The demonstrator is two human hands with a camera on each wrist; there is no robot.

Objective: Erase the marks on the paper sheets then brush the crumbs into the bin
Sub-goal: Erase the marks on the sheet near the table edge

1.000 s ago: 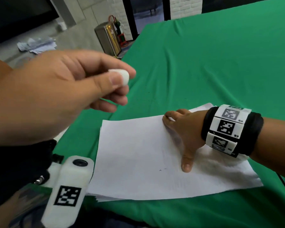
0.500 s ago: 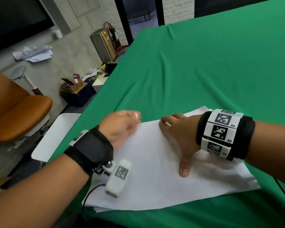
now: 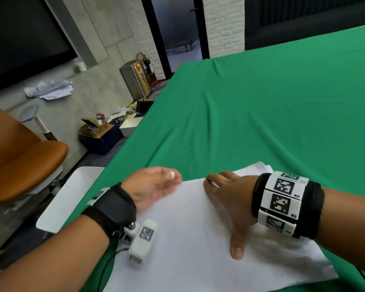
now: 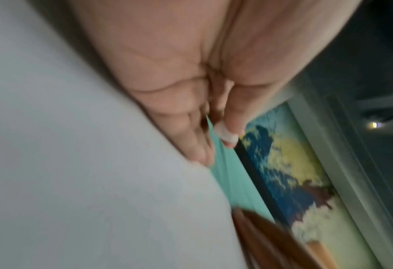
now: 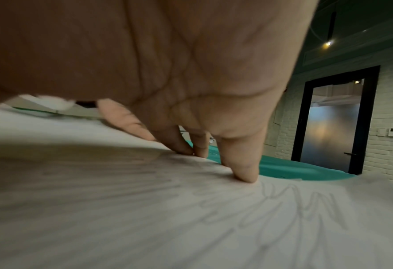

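A stack of white paper sheets (image 3: 194,245) lies on the green table cloth near the front edge. My left hand (image 3: 156,186) sits at the sheets' far left corner and pinches a small white eraser (image 3: 172,174) between thumb and fingers; the eraser (image 4: 225,133) shows at the thumb tip in the left wrist view. My right hand (image 3: 226,199) presses flat on the top sheet with straight fingers (image 5: 243,172) and the thumb spread toward me. Faint pencil marks (image 5: 294,205) show on the paper (image 5: 144,209) in the right wrist view.
A white tray (image 3: 70,199) juts out beside the table's left edge. An orange chair (image 3: 23,163) stands farther left. Boxes and clutter (image 3: 105,131) lie on the floor, with a metal bin (image 3: 136,81) by the wall. Green cloth (image 3: 261,106) stretches beyond the sheets.
My left hand came down from close to the camera to the sheets' far left corner, still holding the eraser. The right hand stayed pressed on the paper.
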